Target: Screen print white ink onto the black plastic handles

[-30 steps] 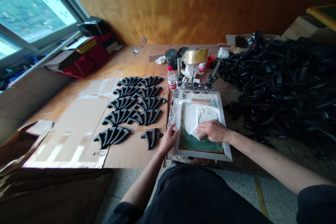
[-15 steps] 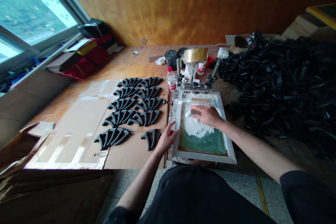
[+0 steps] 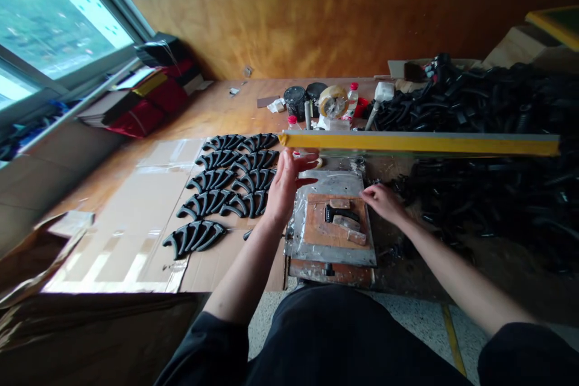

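The screen frame (image 3: 420, 143) is raised and seen edge-on, a long yellow and grey bar. My left hand (image 3: 284, 184) is just under its left end, fingers stretched and apart, holding nothing I can see; I cannot tell if it touches the frame. Below lies a metal base plate (image 3: 332, 181) with a brown board (image 3: 316, 235) on it. A black curved handle-like part (image 3: 342, 215) rests there against small blocks (image 3: 350, 230). My right hand (image 3: 382, 200) is by the plate's right edge, fingers curled together, with nothing visible in them.
Rows of black curved parts (image 3: 210, 178) lie on cardboard (image 3: 131, 211) to the left. A large heap of black parts (image 3: 488, 102) fills the right side. Behind the plate stand black tubs (image 3: 295, 102), a tape roll (image 3: 333, 101) and bottles with red caps (image 3: 351, 99).
The screen frame has swung up off the base plate, uncovering the black part. My right hand has left the white squeegee-like block and moved right. My left hand has risen and opened.
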`<state>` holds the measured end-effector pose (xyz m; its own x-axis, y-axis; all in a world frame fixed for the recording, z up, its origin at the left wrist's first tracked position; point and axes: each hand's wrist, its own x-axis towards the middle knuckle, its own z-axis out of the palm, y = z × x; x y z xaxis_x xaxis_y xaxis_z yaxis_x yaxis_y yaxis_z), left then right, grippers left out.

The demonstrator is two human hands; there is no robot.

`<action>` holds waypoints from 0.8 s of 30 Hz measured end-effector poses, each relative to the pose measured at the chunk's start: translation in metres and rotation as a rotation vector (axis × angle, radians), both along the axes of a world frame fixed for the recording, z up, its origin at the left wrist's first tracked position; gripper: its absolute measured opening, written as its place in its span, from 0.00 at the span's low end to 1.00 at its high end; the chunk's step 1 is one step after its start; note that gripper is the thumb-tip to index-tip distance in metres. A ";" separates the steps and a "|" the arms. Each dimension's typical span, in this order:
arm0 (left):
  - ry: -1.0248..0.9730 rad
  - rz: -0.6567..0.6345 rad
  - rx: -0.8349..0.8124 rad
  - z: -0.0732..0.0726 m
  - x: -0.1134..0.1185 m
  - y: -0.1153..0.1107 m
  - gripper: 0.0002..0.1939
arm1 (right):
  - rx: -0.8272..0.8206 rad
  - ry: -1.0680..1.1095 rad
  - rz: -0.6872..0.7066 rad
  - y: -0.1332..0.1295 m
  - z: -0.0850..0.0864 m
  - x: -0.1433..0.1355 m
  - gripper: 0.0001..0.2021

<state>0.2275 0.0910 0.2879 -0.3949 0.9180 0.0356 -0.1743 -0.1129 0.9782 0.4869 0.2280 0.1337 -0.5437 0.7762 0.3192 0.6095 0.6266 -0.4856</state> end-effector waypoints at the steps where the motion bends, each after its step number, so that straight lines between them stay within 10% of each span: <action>1: -0.042 0.026 -0.017 -0.009 0.006 -0.001 0.28 | 0.000 -0.085 0.033 -0.019 -0.009 -0.012 0.14; 7: -0.353 -0.352 -0.629 -0.100 0.059 -0.051 0.32 | -0.015 -0.258 -0.001 -0.104 -0.005 -0.072 0.05; 11: -0.393 -0.176 -0.648 -0.137 0.045 -0.088 0.25 | -0.083 -0.077 0.347 -0.123 0.016 -0.073 0.04; 17: 0.132 0.263 -0.971 -0.190 -0.085 -0.144 0.23 | -0.213 -0.547 -0.131 -0.053 -0.004 0.060 0.18; 21: 0.437 0.148 -1.235 -0.221 -0.126 -0.166 0.23 | -0.243 -0.714 -0.131 -0.031 -0.038 0.141 0.20; 24: 0.559 0.004 -1.291 -0.218 -0.129 -0.158 0.25 | -0.184 -0.602 -0.112 -0.030 -0.039 0.141 0.19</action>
